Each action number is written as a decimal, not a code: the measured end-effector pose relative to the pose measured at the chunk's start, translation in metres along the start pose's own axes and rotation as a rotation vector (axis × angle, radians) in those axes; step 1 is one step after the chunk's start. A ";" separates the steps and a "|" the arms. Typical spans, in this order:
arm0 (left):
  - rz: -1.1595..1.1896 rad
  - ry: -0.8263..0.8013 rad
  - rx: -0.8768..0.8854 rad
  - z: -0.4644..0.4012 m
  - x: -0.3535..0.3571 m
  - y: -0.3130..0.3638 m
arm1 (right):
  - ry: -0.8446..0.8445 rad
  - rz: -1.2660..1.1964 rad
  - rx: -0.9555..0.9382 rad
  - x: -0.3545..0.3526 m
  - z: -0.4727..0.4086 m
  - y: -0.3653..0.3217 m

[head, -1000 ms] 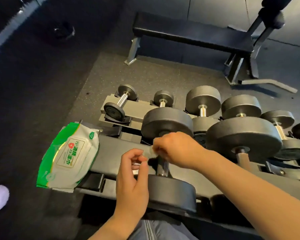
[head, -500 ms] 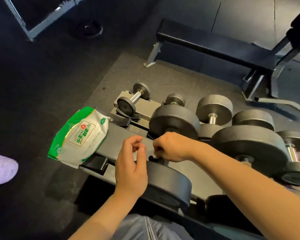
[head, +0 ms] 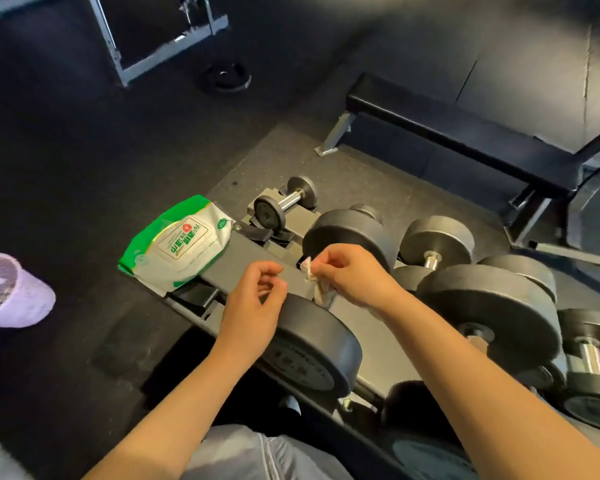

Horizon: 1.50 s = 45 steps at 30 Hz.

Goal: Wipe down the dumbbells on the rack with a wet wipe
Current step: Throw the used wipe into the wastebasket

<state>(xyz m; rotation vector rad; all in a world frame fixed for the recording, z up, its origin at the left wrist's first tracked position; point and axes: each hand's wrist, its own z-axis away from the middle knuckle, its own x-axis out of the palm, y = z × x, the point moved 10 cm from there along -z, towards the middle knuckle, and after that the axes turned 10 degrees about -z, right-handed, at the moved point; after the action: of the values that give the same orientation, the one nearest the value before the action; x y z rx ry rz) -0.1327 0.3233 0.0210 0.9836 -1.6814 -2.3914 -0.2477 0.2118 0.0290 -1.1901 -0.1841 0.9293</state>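
Both hands hover over the nearest dumbbell [head: 312,344] on the rack [head: 257,268]. Right hand [head: 352,277] pinches a crumpled wet wipe [head: 312,275] in its grip, just above the dumbbell's handle, which is mostly hidden. Left hand [head: 257,296] hangs beside it, fingers loosely curled, seemingly holding nothing. Left of them, a green-and-white wipes pack [head: 177,244] lies on the rack's end.

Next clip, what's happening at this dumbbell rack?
A person is cleaning dumbbells. The right hand pinches a crumpled wet wipe at the handle of the large black dumbbell on the rack. The left hand hovers loosely curled beside it, holding nothing. A green-and-white wet wipe pack lies on the rack's left end.
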 end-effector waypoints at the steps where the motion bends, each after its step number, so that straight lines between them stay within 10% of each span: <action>1: 0.017 0.001 0.002 0.004 -0.003 0.001 | 0.000 0.000 -0.008 0.000 0.000 -0.005; 12: 0.277 0.152 -0.121 -0.019 -0.126 -0.061 | -0.039 0.001 -0.085 0.088 -0.041 -0.105; 21: 0.217 0.382 -0.321 -0.044 -0.327 -0.201 | -0.205 0.167 -0.189 0.320 -0.128 -0.201; 33: 0.290 0.427 -0.481 0.025 -0.485 -0.327 | -0.913 0.294 -0.089 0.641 -0.130 -0.234; 39: 0.281 0.629 -0.619 0.004 -0.514 -0.352 | -0.983 0.166 0.044 0.671 -0.176 -0.238; 45: -0.013 0.491 -0.709 -0.082 -0.553 -0.355 | -0.996 0.054 0.105 0.675 -0.244 -0.260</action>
<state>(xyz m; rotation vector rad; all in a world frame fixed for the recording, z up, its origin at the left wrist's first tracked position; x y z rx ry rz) 0.4574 0.6160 -0.0461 1.2671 -0.5957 -2.2089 0.4539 0.4945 -0.0731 -0.5480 -0.8852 1.4993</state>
